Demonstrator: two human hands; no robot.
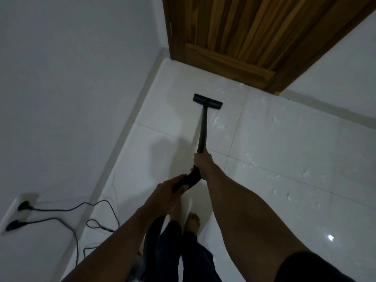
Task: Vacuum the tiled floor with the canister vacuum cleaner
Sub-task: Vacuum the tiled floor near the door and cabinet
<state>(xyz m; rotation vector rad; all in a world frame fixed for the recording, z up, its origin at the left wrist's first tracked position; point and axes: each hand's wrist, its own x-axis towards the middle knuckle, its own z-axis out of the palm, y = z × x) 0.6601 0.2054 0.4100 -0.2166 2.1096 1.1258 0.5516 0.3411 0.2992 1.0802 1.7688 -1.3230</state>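
The vacuum's black floor head [208, 101] lies flat on the tiled floor [284, 151], just short of the corner where a wooden door [234, 37] meets the pale wall [71, 78]. From its middle a thin black wand [204, 129] slants back towards the person. The right hand [202, 162] is wrapped round the wand's near end, arm stretched out straight. Just behind it the curved black handle [192, 178] bends down into the left hand [172, 185], whose fingers curl round the grip from above. Below that hand a dark hose [151, 235] drops past the person's dark trouser legs, and a bare foot [192, 220] stands on the tile between the two arms. Small white scraps [220, 125] are scattered over the glossy tiles to the right of the wand and near the door's foot, while the tiles left of it carry the person's soft shadow. A pale skirting strip [130, 123] runs along the base of the left wall. Low on that wall, two dark plugs [23, 206] sit in sockets, and their thin black cords [81, 208] trail in loose loops across the floor beside the left arm.
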